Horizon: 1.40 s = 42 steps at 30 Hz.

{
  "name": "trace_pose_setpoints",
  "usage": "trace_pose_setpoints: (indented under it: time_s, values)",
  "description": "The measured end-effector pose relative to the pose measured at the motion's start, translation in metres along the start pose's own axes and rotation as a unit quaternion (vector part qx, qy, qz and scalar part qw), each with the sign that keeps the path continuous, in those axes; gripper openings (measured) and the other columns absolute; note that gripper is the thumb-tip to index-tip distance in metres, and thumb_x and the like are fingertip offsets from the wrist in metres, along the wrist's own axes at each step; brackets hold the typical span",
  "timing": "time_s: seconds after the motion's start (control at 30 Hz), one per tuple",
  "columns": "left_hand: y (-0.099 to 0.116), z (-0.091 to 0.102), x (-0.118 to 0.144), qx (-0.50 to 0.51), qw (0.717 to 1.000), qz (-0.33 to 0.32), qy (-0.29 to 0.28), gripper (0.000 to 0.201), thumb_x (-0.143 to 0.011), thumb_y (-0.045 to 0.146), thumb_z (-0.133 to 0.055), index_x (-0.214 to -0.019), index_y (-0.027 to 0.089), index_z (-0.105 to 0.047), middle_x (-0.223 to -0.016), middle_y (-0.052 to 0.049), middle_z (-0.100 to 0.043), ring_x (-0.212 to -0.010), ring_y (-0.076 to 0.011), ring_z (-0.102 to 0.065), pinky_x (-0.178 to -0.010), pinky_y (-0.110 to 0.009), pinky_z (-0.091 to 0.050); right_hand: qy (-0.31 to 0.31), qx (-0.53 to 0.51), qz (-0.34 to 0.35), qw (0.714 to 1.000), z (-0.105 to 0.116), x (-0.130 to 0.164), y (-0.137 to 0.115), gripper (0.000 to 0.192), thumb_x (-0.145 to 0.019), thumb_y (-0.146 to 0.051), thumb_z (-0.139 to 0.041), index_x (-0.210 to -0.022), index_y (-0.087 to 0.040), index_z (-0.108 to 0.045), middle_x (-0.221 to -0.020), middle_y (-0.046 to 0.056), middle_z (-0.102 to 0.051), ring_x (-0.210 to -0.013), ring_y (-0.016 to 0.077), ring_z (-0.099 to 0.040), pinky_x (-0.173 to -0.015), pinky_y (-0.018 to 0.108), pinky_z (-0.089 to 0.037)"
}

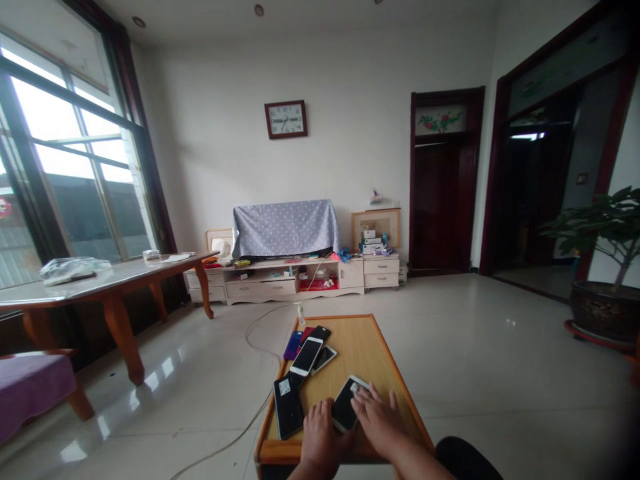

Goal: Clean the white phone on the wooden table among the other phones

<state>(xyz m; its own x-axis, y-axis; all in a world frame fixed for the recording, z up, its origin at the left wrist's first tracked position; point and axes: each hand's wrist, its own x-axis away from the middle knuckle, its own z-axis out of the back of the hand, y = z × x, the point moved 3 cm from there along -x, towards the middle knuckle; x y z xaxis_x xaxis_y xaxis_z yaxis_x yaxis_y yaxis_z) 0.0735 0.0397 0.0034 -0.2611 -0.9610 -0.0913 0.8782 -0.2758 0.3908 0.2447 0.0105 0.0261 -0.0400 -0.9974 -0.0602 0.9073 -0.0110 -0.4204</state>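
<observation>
A white-framed phone with a dark screen (343,405) lies on the wooden table near its front end. My left hand (320,430) grips the near-left edge of this phone, its thumb partly hidden. Over the phone's far right corner reaches my right hand (379,415), with its fingertips on a small white wad, perhaps tissue (355,387), pressed against the screen. Left of my hands lies a black tablet-like device with a white label (289,408). Beyond it, a white phone (307,357) rests on top of other phones, among them a blue-purple one (293,345).
The wooden table (356,337) has a raised orange rim. A small pump bottle (301,313) stands at its far left corner. A cable (253,410) runs over the floor on the left. A potted plant (607,297) stands at right, a larger table (125,275) at left.
</observation>
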Motion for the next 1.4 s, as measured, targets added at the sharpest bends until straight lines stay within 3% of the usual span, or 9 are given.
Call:
trace_pose_setpoints:
  time_s: [0.1,0.17,0.37,0.63,0.8,1.0,1.13,1.23,1.4]
  values:
    - [0.001,0.001,0.001,0.001,1.000,-0.005,0.000,0.069,-0.073,0.049,-0.066,-0.136,0.023,-0.053,-0.137,-0.009,-0.061,-0.131,-0.0280,-0.048,-0.111,-0.036,-0.032,0.023,0.020,-0.039,0.999,0.000,-0.012,0.008,0.063,-0.104,-0.058,-0.021,-0.147,-0.026,-0.054,-0.157,0.006,-0.047,-0.154,0.0337,-0.025,-0.120,0.072,-0.004]
    - [0.001,0.001,0.001,0.002,1.000,-0.005,0.007,0.063,-0.077,0.047,-0.062,-0.135,0.024,-0.053,-0.136,-0.008,-0.062,-0.130,-0.0270,-0.050,-0.109,-0.035,-0.033,0.020,0.016,-0.019,1.000,-0.009,-0.009,-0.002,0.064,-0.104,-0.058,-0.021,-0.146,-0.024,-0.056,-0.156,0.009,-0.047,-0.152,0.0335,-0.030,-0.121,0.070,-0.005]
    - [-0.002,-0.001,0.001,-0.001,0.999,-0.024,-0.023,0.061,-0.080,0.034,-0.054,-0.140,0.026,-0.050,-0.141,-0.005,-0.062,-0.131,-0.0228,-0.050,-0.109,-0.033,-0.035,-0.013,-0.040,0.080,0.996,-0.028,0.023,-0.028,0.056,-0.104,-0.059,-0.023,-0.149,-0.038,-0.050,-0.154,0.002,-0.050,-0.149,0.0327,-0.037,-0.122,0.071,-0.008]
    - [-0.008,-0.011,-0.007,-0.003,0.999,-0.033,-0.022,0.075,-0.072,0.044,-0.063,-0.144,0.027,-0.048,-0.144,-0.007,-0.059,-0.137,-0.0272,-0.046,-0.113,-0.037,-0.033,0.059,0.016,-0.026,0.998,-0.024,0.000,0.031,0.057,-0.102,-0.058,-0.028,-0.145,-0.035,-0.056,-0.156,0.003,-0.046,-0.151,0.0342,-0.032,-0.122,0.071,-0.003]
    - [-0.009,-0.010,-0.010,-0.021,1.000,0.007,0.001,0.076,-0.071,0.045,-0.064,-0.142,0.022,-0.050,-0.146,-0.010,-0.056,-0.137,-0.0286,-0.046,-0.115,-0.035,-0.032,0.061,0.014,-0.029,0.998,-0.026,-0.002,0.039,0.054,-0.101,-0.057,-0.029,-0.144,-0.039,-0.057,-0.155,0.000,-0.047,-0.151,0.0335,-0.032,-0.123,0.070,-0.010]
    - [-0.006,-0.005,-0.012,-0.024,0.998,0.016,-0.053,0.087,-0.066,0.045,-0.068,-0.147,0.023,-0.046,-0.150,-0.011,-0.054,-0.140,-0.0308,-0.044,-0.116,-0.036,-0.033,0.035,0.029,-0.047,0.998,-0.013,0.000,0.013,0.058,-0.103,-0.053,-0.026,-0.142,-0.029,-0.060,-0.155,0.008,-0.048,-0.150,0.0353,-0.033,-0.121,0.072,-0.009]
    - [-0.004,-0.002,-0.011,-0.029,0.998,0.016,-0.047,0.072,-0.080,0.034,-0.053,-0.149,0.017,-0.044,-0.149,-0.012,-0.055,-0.139,-0.0262,-0.047,-0.115,-0.032,-0.033,-0.004,-0.017,0.051,0.999,-0.024,0.007,-0.023,0.059,-0.104,-0.054,-0.021,-0.143,-0.031,-0.059,-0.152,0.008,-0.052,-0.147,0.0356,-0.040,-0.120,0.072,-0.008]
    - [-0.003,0.000,-0.009,-0.033,0.998,0.022,-0.048,0.068,-0.082,0.024,-0.046,-0.149,0.016,-0.044,-0.150,-0.010,-0.055,-0.138,-0.0221,-0.048,-0.114,-0.029,-0.032,-0.030,-0.040,0.105,0.993,-0.031,0.011,-0.033,0.055,-0.104,-0.055,-0.023,-0.146,-0.038,-0.054,-0.152,0.005,-0.053,-0.145,0.0364,-0.042,-0.119,0.074,-0.008]
    - [-0.002,0.001,-0.009,-0.027,0.998,0.017,-0.051,0.085,-0.070,0.041,-0.064,-0.149,0.015,-0.045,-0.150,-0.012,-0.054,-0.139,-0.0284,-0.046,-0.115,-0.033,-0.033,0.036,0.007,0.011,0.999,-0.015,-0.005,0.011,0.060,-0.105,-0.054,-0.019,-0.142,-0.032,-0.060,-0.153,0.006,-0.052,-0.149,0.0348,-0.036,-0.119,0.074,-0.006]
